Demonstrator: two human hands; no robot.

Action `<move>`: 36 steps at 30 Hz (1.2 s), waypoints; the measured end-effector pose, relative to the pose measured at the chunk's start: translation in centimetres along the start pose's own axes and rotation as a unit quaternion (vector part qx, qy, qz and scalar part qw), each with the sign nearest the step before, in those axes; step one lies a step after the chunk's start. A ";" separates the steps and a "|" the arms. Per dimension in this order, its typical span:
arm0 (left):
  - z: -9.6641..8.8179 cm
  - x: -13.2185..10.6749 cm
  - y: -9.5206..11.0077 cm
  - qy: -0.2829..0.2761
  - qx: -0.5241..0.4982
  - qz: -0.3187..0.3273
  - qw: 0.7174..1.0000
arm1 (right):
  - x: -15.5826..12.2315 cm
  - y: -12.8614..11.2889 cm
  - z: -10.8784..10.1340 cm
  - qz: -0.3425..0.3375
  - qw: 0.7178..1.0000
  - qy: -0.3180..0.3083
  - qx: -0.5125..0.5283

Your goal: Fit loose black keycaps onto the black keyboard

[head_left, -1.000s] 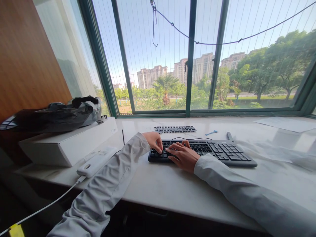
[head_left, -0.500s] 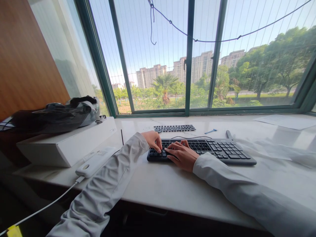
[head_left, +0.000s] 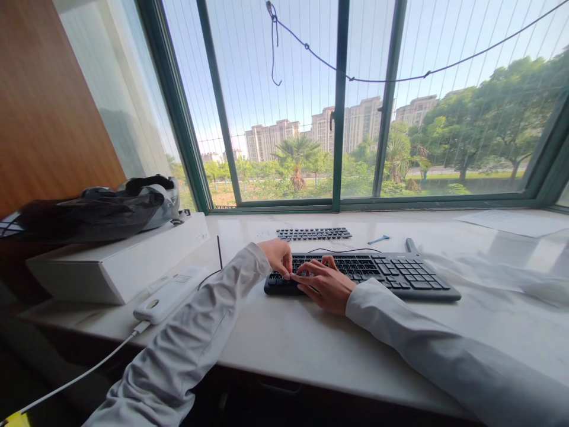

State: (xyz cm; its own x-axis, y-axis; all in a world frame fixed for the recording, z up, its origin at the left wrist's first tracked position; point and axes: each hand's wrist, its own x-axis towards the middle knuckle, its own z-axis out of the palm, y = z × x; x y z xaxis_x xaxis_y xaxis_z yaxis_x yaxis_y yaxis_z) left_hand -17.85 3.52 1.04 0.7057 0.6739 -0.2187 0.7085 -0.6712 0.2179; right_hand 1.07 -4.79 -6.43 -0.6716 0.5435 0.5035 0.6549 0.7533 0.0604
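Observation:
A black full-size keyboard [head_left: 422, 276] lies on the white marble-patterned surface. Much of its main section shows bare key sockets, while the number pad at the right has its caps on. My left hand [head_left: 278, 256] is over the keyboard's left end, thumb and fingers pinched together low at the keys; whatever is between them is too small to make out. My right hand [head_left: 328, 287] rests across the left half, fingers stretched and apart, its index fingertip close against the left fingertips. Behind the keyboard, loose black keycaps [head_left: 314, 233] are laid out in rows.
A small blue tool [head_left: 379, 239] and a dark stick-like piece [head_left: 409, 244] lie behind the keyboard. Clear plastic wrapping [head_left: 502, 277] and paper [head_left: 511, 223] are at right. At left are a white box [head_left: 106, 270] under a black bag [head_left: 89, 213] and a white corded device [head_left: 165, 301].
My right index finger has stretched left to my left fingertips. The left hand stays pinched at almost the same spot. The view has shifted slightly.

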 end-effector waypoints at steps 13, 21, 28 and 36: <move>-0.2 1.0 0.0 -0.015 0.022 0.016 1.000 | 0.5 -0.6 -0.2 0.011 1.000 0.005 0.004; -0.9 1.5 -0.4 -0.056 -0.017 -0.005 0.998 | 0.9 -0.6 -0.6 0.019 1.000 -0.013 0.004; -0.8 1.3 1.7 -0.033 0.056 -0.022 0.998 | 0.7 -0.4 -0.4 0.009 1.000 -0.010 0.004; -0.4 1.0 -0.2 -0.020 0.030 0.052 0.998 | 0.6 -0.2 0.0 -0.006 1.000 -0.003 -0.003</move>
State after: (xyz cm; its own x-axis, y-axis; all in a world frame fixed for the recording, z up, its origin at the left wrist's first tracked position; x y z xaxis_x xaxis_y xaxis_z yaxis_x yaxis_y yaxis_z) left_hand -17.29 4.48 1.12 0.7745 0.5870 -0.2358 0.6288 -0.7551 0.1854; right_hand 0.51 -4.54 -6.15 -0.6814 0.5367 0.4977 0.6490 0.7574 0.0719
